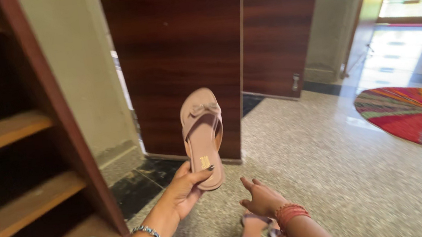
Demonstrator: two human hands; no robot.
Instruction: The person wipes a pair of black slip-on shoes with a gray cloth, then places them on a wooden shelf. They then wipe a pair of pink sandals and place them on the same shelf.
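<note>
I have the left hand pinching a dusty-pink flat sandal by its heel end, thumb across the insole, toe and bow pointing up in front of the dark wooden panel. The right hand, with red bangles at the wrist, hovers with loosely spread fingers, holding nothing, just above a second pink sandal lying on the speckled stone floor near the bottom edge of the view. Wooden shelves stand at the left edge. To handle this well, I judge the heel pinch should stay firm, since the sandal is top-heavy held this way, and the free hand should close over the floor sandal's strap rather than its sole.
</note>
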